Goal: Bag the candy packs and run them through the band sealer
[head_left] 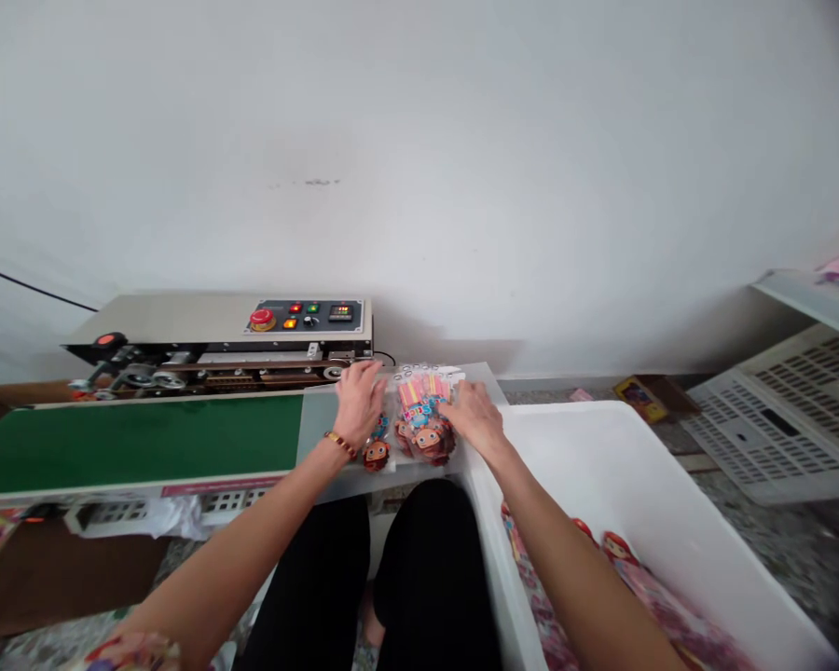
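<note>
A stack of clear plastic packets [423,424] lies on the pale plate at the end of the conveyor. Each holds a cartoon doll-head figure with pink and yellow striped parts and blue lettering. My right hand [474,415] grips the stack's right edge, its thumb over the top packet. On the left, my left hand [358,401] has its fingers curled over a single packet [376,454], whose brown-haired doll face shows below the wrist. That hand covers most of the packet's upper part.
Behind the green conveyor belt [140,443] stands a sealing machine [182,317] with lit buttons and a red stop knob. A deep white bin [643,457] on my right contains many packaged red-haired figures. Plastic crates [776,429] and a small box [647,399] are further right.
</note>
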Demonstrator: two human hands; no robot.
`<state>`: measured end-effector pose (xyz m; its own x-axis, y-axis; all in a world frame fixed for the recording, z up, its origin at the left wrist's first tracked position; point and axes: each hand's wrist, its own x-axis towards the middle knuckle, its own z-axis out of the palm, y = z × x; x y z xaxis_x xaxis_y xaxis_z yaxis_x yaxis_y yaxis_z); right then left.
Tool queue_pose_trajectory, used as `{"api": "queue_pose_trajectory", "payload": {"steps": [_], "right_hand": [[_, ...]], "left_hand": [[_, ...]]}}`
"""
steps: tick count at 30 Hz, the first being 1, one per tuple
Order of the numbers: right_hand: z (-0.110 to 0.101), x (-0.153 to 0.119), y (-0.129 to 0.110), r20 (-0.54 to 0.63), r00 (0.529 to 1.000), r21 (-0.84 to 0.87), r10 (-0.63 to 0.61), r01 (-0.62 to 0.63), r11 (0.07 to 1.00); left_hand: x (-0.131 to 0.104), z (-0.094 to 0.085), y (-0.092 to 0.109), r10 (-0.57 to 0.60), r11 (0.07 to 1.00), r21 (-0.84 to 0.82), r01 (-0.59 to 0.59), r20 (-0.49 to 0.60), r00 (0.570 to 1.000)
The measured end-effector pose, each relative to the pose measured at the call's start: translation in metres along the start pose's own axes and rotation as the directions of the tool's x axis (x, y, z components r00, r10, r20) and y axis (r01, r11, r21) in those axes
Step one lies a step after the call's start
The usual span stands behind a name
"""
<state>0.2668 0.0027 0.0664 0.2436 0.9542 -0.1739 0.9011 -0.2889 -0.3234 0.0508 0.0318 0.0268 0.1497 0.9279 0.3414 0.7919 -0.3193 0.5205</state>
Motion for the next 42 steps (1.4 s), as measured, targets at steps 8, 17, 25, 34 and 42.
{"api": "queue_pose_trajectory", "payload": {"steps": [8,17,25,34,42], "right_hand": [[0.010,-0.007,-0.005,-0.189,0.877,-0.049,-0.443,0.442,0.896],[0.031,-0.013,-0.013,-0.079,0.776,-0.195,-0.626,0.604,0.773],[0.027,-0.007,-0.037,-0.021,0.727,-0.275,-0.687,0.656,0.703],[0.045,-0.006,-0.075,-0.042,0.680,-0.257,-0.732,0.700,0.666],[0.053,-0.007,-0.070,-0.131,0.690,-0.227,-0.712,0.678,0.699]], "left_hand": [[-0.072,-0.025,-0.023,0.176,0.962,0.174,-0.213,0.203,0.963],[-0.041,-0.013,-0.027,0.201,0.949,0.192,-0.250,0.245,0.948],[-0.041,-0.010,-0.048,0.247,0.931,0.197,-0.306,0.278,0.928],[-0.046,-0.060,-0.106,0.205,0.952,0.167,-0.257,0.280,0.938],[-0.038,-0.024,-0.057,0.294,0.950,0.058,-0.307,0.174,0.940]]}}
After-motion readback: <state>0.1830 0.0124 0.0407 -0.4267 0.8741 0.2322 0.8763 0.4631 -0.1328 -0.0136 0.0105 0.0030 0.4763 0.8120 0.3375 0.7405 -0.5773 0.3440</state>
